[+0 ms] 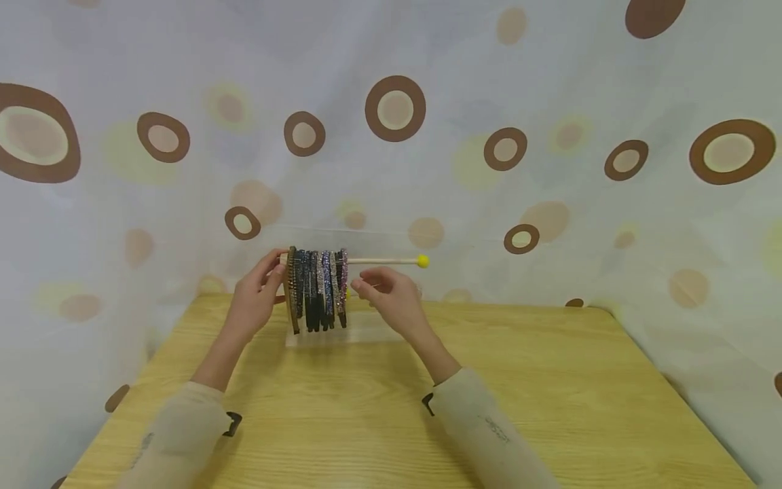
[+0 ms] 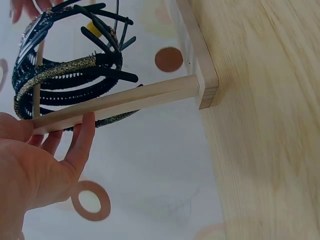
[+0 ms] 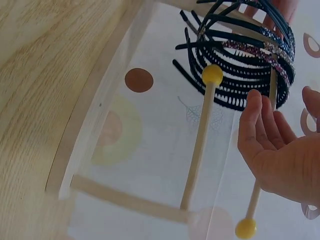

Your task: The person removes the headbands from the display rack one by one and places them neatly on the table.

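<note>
A wooden headband stand with an upright post (image 2: 150, 95) stands on the table. Several glittery and beaded headbands (image 1: 320, 288) hang bunched on its upper rod (image 1: 385, 261), towards the left end. That rod is tipped with a yellow ball (image 1: 423, 261); a shorter-looking second rod (image 3: 199, 145) has a yellow ball (image 3: 212, 75) too. My left hand (image 1: 252, 299) grips the post near its top, fingers and thumb on either side. Just right of the headbands is my right hand (image 1: 394, 299), fingers loosely bent, with nothing visible between fingers and thumb.
The stand's pale base (image 1: 342, 337) sits near the back edge of the wooden table (image 1: 391, 414). Behind it hangs a white curtain (image 1: 452, 61) printed with brown rings and spots. In the right wrist view a further wooden bar (image 3: 127, 200) crosses the stand's far end.
</note>
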Demonstrator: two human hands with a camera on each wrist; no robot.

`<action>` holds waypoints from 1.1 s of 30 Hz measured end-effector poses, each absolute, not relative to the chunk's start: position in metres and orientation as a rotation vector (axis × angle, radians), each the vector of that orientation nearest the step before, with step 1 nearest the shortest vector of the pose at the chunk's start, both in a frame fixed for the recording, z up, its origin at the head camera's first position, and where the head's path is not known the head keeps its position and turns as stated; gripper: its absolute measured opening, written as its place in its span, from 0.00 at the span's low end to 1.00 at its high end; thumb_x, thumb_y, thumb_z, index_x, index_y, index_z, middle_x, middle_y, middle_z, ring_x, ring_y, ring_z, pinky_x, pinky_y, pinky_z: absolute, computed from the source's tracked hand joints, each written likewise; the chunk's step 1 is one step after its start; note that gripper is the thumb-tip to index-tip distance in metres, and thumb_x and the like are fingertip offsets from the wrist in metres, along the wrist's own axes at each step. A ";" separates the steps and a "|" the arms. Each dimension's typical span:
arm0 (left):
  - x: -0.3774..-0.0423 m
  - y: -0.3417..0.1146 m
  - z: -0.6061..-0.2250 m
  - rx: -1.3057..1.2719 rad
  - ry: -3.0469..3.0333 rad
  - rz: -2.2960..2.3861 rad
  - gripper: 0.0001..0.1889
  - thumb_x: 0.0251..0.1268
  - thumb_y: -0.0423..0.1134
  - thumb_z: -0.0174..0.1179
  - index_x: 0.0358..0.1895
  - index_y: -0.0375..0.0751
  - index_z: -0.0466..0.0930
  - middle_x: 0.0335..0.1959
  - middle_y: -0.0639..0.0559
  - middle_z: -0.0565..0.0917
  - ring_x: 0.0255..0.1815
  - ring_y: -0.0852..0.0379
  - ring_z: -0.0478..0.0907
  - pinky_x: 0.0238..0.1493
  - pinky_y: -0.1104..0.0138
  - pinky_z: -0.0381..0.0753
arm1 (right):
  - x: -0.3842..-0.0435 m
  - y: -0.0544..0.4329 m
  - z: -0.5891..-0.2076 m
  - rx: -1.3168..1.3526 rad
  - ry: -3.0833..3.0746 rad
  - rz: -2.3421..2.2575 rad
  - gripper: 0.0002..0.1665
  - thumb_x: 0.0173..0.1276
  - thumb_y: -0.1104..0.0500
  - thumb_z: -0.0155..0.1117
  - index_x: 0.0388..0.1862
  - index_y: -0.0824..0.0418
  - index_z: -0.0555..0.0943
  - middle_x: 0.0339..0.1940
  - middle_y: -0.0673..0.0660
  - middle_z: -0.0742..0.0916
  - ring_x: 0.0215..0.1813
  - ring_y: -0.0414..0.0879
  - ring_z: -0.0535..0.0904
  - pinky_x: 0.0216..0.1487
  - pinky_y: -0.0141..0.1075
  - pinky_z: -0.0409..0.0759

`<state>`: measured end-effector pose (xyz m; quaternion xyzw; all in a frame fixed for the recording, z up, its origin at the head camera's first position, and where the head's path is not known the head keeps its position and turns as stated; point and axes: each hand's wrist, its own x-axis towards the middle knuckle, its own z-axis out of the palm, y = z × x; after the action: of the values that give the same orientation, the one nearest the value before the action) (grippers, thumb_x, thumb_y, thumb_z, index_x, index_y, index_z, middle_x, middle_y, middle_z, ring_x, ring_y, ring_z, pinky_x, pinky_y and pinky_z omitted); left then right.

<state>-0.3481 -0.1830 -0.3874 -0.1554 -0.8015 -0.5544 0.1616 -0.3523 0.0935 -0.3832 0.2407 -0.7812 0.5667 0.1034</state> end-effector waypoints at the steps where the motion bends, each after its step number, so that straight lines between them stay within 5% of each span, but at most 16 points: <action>1: -0.345 -0.178 -0.383 -0.449 -2.294 -1.591 0.25 0.85 0.47 0.44 0.78 0.44 0.64 0.73 0.34 0.68 0.67 0.34 0.71 0.49 0.46 0.85 | -0.352 0.093 -0.382 0.693 -2.288 1.738 0.24 0.71 0.48 0.71 0.58 0.62 0.83 0.45 0.55 0.88 0.45 0.50 0.86 0.46 0.51 0.87; 6: -0.342 -0.161 -0.377 -0.459 -2.315 -1.630 0.24 0.86 0.42 0.43 0.78 0.41 0.62 0.73 0.33 0.67 0.69 0.33 0.69 0.51 0.45 0.84 | -0.349 0.090 -0.379 0.636 -2.256 1.900 0.26 0.70 0.51 0.73 0.60 0.64 0.81 0.47 0.58 0.88 0.45 0.53 0.87 0.47 0.51 0.87; 16: -0.355 -0.156 -0.391 -0.499 -2.293 -1.627 0.25 0.84 0.52 0.45 0.76 0.51 0.67 0.70 0.40 0.72 0.65 0.39 0.73 0.48 0.49 0.86 | -0.350 0.094 -0.379 0.561 -2.292 1.871 0.20 0.71 0.56 0.71 0.57 0.65 0.83 0.41 0.55 0.90 0.42 0.56 0.87 0.42 0.39 0.86; 27: -0.353 -0.157 -0.392 -0.488 -2.316 -1.621 0.25 0.84 0.53 0.45 0.76 0.53 0.67 0.72 0.40 0.70 0.66 0.39 0.73 0.49 0.49 0.86 | -0.350 0.107 -0.375 0.543 -2.231 1.804 0.19 0.70 0.57 0.72 0.55 0.68 0.84 0.40 0.56 0.90 0.37 0.57 0.87 0.37 0.39 0.87; 33: -0.354 -0.154 -0.394 -0.468 -2.285 -1.603 0.25 0.84 0.52 0.45 0.76 0.52 0.67 0.70 0.40 0.72 0.64 0.39 0.75 0.47 0.52 0.87 | -0.351 0.119 -0.371 0.532 -2.217 1.761 0.17 0.72 0.57 0.71 0.54 0.65 0.85 0.40 0.55 0.90 0.38 0.57 0.87 0.40 0.47 0.88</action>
<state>-0.3542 -0.1541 -0.3939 -0.1634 -0.7975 -0.5597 0.1551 -0.3514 0.1194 -0.3708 0.1830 -0.7629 0.6063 0.1300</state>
